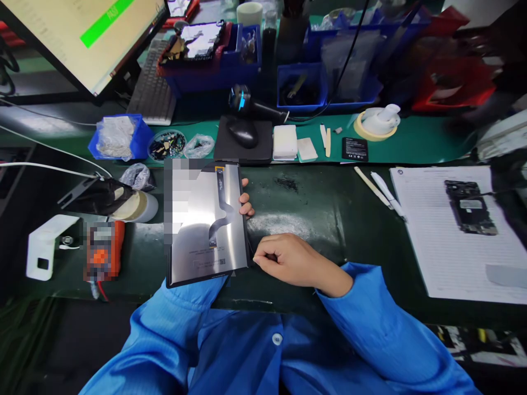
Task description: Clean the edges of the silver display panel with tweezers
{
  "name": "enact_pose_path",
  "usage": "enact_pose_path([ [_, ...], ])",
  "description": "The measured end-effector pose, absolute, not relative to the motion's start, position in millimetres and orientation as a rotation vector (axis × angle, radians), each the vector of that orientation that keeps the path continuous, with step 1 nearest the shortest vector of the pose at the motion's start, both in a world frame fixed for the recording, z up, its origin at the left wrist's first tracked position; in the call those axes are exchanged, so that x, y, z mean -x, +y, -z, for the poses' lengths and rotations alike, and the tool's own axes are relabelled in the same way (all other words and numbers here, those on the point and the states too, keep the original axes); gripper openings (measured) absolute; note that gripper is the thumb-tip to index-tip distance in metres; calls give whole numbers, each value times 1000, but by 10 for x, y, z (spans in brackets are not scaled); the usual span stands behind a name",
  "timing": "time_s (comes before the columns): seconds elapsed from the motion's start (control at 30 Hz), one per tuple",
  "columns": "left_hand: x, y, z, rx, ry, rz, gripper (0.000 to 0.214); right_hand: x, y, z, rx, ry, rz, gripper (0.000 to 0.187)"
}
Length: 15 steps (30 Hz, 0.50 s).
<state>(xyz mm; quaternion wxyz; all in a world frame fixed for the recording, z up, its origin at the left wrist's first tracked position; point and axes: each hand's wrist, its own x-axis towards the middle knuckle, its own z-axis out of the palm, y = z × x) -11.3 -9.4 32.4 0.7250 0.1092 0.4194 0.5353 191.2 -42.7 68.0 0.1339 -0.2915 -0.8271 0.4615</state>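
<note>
A tablet display panel (206,219), its silvery metal back up, is held tilted above the bench. A black ribbon cable (222,203) with orange ends runs down that back. My left hand (246,204) is under the panel, with its fingertips wrapped round the right edge; the rest of it is hidden. Beside the panel's lower right corner, my right hand (288,259) is closed with thumb and fingers pinched together. Whatever sits in that pinch, if anything, is too small to make out. Thin black scraps (287,184) lie on the bench beyond my hands.
To the left are an orange multimeter (102,251) and a tape roll (135,206). Paper (432,247) with a phone circuit board (470,207) lies right, near a white pen (388,195). On the rear ledge are a mouse (242,133), scanner (255,104) and blue bins (302,85).
</note>
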Motion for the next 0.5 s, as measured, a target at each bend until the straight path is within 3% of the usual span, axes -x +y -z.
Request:
enact_pose_path([
  [0.27, 156, -147, -350, -212, 835, -1193, 67, -1897, -416, -559, 1056, -2235, -1114, 20],
  [0.5, 193, -51, -218, -242, 832, -1153, 67, -1884, -406, -527, 1056, -2042, -1114, 15],
])
